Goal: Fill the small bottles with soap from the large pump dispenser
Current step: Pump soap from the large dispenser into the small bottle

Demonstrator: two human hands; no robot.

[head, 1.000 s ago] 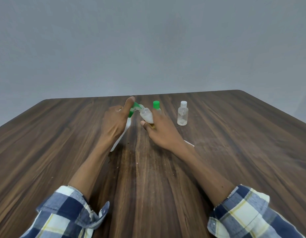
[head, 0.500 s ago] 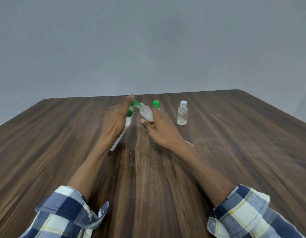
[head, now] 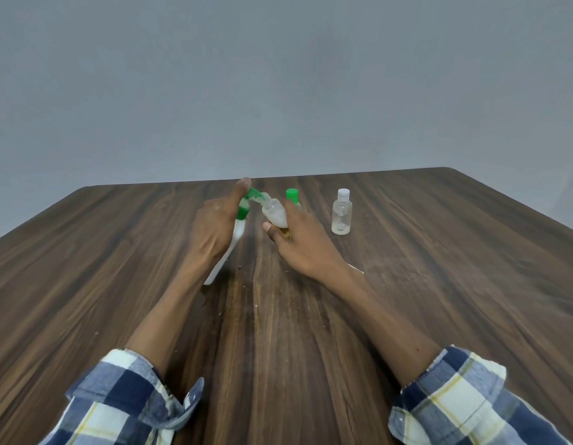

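Just left of the table's middle, the left hand (head: 217, 226) was wrapped around the white pump dispenser (head: 229, 252), which leaned away from the person with its base on the wood; the thumb lay stretched up over the green pump head (head: 246, 203), apparently pressing it. The green spout (head: 258, 195) pointed right and met the mouth of a small bottle (head: 275, 215), tilted toward it and about half full of white soap. The right hand (head: 306, 245) pinched that bottle between thumb and fingers, with something yellowish (head: 286, 233) showing beneath it that could not be made out. Behind the right hand stood another bottle with a green cap (head: 292, 194), mostly hidden. Further right, well apart from the hands, a clear small bottle (head: 342, 215) with a white cap stood upright, looking nearly empty.

The step in hand seemed to be pumping soap into the held bottle. The next move would call for keeping spout and mouth aligned through further strokes, then setting the bottle down and capping it; the clear bottle probably awaited its turn and would need its cap off first.

The table (head: 439, 284) was dark, streaky wood grain with a few pale specks near the middle. A plain grey wall (head: 278, 85) rose behind it. Rolled blue-and-white checked sleeves (head: 131, 399) showed at the near edge.
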